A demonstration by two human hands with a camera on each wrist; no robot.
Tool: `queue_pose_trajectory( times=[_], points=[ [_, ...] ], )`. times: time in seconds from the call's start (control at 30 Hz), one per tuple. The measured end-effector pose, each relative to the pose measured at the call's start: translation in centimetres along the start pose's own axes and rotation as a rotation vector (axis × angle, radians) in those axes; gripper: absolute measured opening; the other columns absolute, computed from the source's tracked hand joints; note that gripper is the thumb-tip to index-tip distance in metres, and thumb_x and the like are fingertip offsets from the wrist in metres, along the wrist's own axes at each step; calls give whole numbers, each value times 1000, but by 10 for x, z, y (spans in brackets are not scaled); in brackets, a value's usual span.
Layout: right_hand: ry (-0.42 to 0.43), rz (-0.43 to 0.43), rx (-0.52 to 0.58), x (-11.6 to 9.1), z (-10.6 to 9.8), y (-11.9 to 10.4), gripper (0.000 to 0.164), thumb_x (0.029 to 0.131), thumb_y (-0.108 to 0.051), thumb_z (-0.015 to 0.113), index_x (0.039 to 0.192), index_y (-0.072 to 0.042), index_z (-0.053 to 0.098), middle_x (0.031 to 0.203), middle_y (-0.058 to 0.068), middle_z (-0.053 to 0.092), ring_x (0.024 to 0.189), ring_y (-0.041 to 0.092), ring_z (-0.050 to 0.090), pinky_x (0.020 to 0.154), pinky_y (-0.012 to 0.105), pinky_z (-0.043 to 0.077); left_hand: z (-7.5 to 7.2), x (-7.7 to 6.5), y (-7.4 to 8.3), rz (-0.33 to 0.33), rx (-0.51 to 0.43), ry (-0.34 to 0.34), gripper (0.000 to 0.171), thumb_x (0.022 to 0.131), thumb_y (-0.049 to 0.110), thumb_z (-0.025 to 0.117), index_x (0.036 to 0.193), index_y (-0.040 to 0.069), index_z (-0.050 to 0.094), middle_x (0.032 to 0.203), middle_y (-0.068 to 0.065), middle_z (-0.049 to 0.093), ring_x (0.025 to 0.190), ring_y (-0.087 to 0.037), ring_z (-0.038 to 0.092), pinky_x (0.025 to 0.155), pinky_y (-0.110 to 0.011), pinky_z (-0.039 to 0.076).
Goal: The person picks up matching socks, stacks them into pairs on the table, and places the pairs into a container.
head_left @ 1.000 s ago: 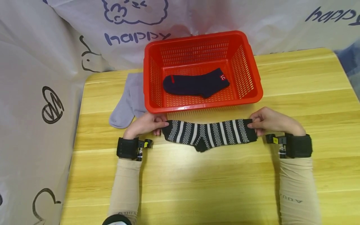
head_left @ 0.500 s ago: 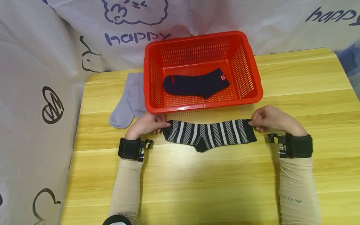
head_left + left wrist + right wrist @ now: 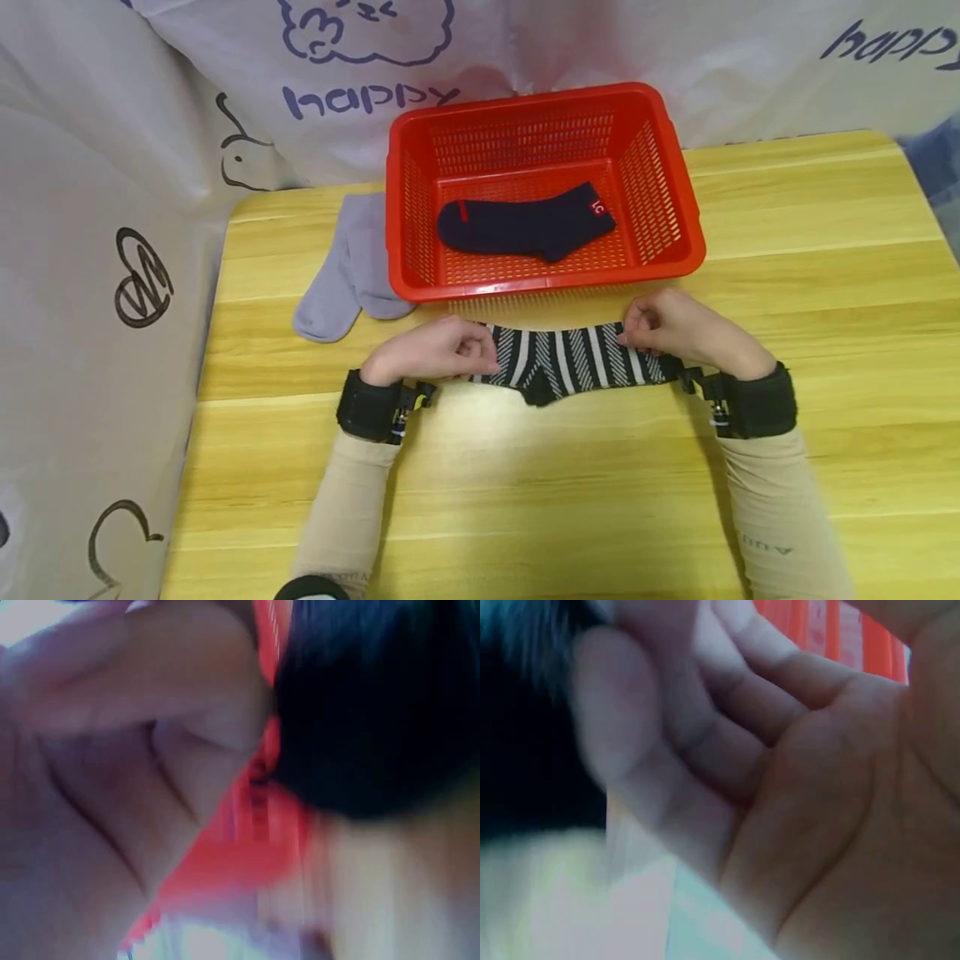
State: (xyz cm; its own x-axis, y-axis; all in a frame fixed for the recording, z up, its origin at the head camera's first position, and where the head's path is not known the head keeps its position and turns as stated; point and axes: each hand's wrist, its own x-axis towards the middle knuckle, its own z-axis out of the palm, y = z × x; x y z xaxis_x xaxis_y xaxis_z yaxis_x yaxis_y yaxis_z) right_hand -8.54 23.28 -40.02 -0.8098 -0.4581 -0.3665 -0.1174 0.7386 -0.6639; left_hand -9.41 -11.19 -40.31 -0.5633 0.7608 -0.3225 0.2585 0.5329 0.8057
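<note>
A sock (image 3: pixel 558 358) with black, white and grey stripes lies flat and sideways on the table in the head view, heel toward the person. Over its left end hovers my left hand (image 3: pixel 431 350), fingers loosely bent, hiding the toe. My right hand (image 3: pixel 682 329) is above the right end, covering part of the cuff, its fingers bent as well. Neither hand visibly grips the sock. Both wrist views are blurred; in the right one, the hand (image 3: pixel 802 787) shows curved fingers around nothing I can make out. A dark shape fills one side of each wrist view.
Just behind the striped sock stands a red plastic basket (image 3: pixel 547 290) with a navy sock (image 3: pixel 517 227) lying inside. Grey socks (image 3: pixel 330 287) lie left of the basket, partly hidden by its wall. A white printed cloth (image 3: pixel 600 42) hangs along the table's back.
Both hands have let go of the sock's ends and moved inward over it, the left rightward and the right leftward. The striped sock stays in place. The head view has shifted slightly.
</note>
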Motion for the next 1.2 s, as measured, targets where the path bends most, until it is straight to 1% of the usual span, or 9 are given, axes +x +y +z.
queue_pose_trajectory(
  times=[0.07, 0.17, 0.23, 0.3, 0.43, 0.67, 0.77, 0.93, 1.2],
  points=[
    [36, -56, -21, 4, 6, -7, 4, 86, -9, 71, 84, -6, 68, 74, 1, 67, 64, 9, 55, 59, 20, 46, 9, 9, 8, 59, 11, 54, 9, 93, 25, 67, 92, 16, 70, 65, 4, 57, 59, -5, 50, 63, -21, 43],
    [91, -93, -68, 8, 13, -14, 7, 84, -9, 74, 89, -6, 71, 78, 2, 69, 69, 10, 59, 66, 23, 49, 20, 20, 16, 132, 75, 202, 9, 94, 20, 66, 98, 13, 71, 79, 2, 67, 71, -5, 59, 71, -23, 49],
    [107, -93, -94, 10, 15, -16, 12, 83, -9, 75, 93, -5, 71, 84, 5, 71, 75, 14, 63, 72, 31, 52, 24, 25, 18, 144, 157, 283, 12, 94, 18, 65, 103, 11, 71, 92, 0, 72, 84, -8, 65, 81, -26, 52],
    [112, -85, -120, 10, 16, -15, 15, 84, -9, 76, 97, -4, 71, 90, 8, 72, 83, 20, 67, 80, 39, 54, 27, 29, 17, 127, 250, 320, 16, 95, 17, 64, 108, 11, 71, 102, -1, 72, 96, -12, 67, 90, -29, 52],
    [119, -62, -163, 11, 15, -11, 19, 83, -8, 75, 101, -2, 72, 99, 13, 73, 96, 29, 69, 90, 49, 52, 29, 33, 12, 59, 356, 305, 22, 95, 19, 64, 114, 11, 69, 114, -2, 70, 110, -17, 65, 100, -33, 50],
    [128, -32, -190, 12, 12, 0, 15, 82, -4, 76, 96, 0, 71, 94, 13, 72, 92, 29, 69, 88, 49, 52, 31, 34, 7, 7, 397, 296, 28, 90, 21, 71, 116, 12, 68, 116, -3, 67, 109, -18, 63, 100, -34, 49],
    [127, -24, -176, 12, 10, 2, 11, 82, -4, 75, 92, -2, 71, 88, 11, 71, 84, 25, 66, 82, 45, 53, 31, 34, 6, 1, 400, 299, 28, 89, 21, 73, 115, 12, 68, 115, -3, 66, 108, -18, 63, 99, -34, 49],
    [105, -13, -139, 10, 6, 7, 3, 85, -5, 73, 87, -3, 71, 78, 5, 67, 71, 16, 57, 70, 32, 47, 31, 34, 6, -21, 409, 288, 28, 89, 21, 73, 115, 12, 68, 115, -3, 67, 110, -19, 62, 100, -35, 49],
    [69, 15, -104, 1, -4, 12, 4, 88, -7, 70, 87, -4, 71, 77, 3, 67, 70, 14, 55, 67, 28, 45, 31, 32, 5, -19, 418, 293, 30, 86, 16, 75, 115, 9, 68, 114, -5, 66, 105, -20, 63, 98, -35, 50]
  ],
)
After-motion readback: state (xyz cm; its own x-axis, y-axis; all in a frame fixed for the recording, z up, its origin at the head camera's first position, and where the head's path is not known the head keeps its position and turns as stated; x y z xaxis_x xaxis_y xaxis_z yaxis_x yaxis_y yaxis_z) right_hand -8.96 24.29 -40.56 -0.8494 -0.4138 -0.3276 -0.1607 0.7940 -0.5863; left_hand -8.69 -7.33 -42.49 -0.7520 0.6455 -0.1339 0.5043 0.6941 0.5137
